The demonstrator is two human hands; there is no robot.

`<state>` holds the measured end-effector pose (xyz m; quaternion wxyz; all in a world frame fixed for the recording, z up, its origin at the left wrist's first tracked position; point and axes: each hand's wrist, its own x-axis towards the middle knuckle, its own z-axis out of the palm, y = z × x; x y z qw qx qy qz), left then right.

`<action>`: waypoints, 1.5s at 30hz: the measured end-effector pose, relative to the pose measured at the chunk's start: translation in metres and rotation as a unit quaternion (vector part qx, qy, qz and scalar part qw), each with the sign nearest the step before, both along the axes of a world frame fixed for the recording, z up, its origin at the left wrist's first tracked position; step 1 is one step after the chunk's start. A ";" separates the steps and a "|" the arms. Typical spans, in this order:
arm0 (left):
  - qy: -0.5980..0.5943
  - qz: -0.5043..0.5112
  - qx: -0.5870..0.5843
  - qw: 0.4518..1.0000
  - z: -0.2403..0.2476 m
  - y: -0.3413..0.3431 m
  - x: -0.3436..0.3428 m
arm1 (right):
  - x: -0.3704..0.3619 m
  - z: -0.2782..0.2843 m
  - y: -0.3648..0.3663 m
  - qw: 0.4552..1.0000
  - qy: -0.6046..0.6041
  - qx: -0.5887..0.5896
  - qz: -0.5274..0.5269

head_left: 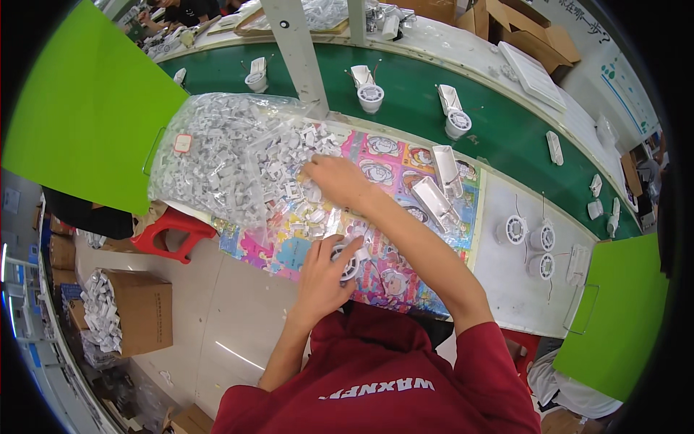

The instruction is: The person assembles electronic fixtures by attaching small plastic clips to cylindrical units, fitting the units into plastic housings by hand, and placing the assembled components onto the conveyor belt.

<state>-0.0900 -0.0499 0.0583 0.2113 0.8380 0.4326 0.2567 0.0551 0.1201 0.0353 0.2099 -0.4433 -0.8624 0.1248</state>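
Note:
My left hand (324,278) is closed round a round white plastic lamp housing (351,269) with a slotted face, just above the colourful printed mat (394,282). Farther away, my right hand (338,181) has its fingers curled down at a pile of small white plastic clips (293,163). What its fingertips grip is too small to make out. The pile spills from a large clear plastic bag (210,152) packed with the same pieces. To the right of my right forearm, two long white housings (435,202) with wires lie on the mat.
Beyond the mat runs a green conveyor belt (412,119) carrying white lamp assemblies (457,123). Several round lamp heads (513,230) stand on the white table at right. Bright green panels (79,108) flank the station. A red stool (177,233) and a cardboard box (148,311) are at left.

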 end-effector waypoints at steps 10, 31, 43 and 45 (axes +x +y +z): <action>-0.163 0.015 -0.112 0.980 -0.026 0.008 0.005 | 0.074 0.048 -0.103 0.939 0.316 -0.032 -0.132; -0.228 -0.093 -0.159 0.956 -0.002 0.001 0.056 | 0.120 0.041 -0.235 0.951 0.267 -0.086 -0.129; -0.244 -0.147 -0.096 0.954 0.010 -0.006 0.071 | 0.106 0.030 -0.254 0.751 0.560 -0.237 -0.258; -0.293 -0.149 -0.210 0.921 0.011 -0.010 0.071 | 0.111 0.034 -0.262 0.808 0.484 -0.209 -0.263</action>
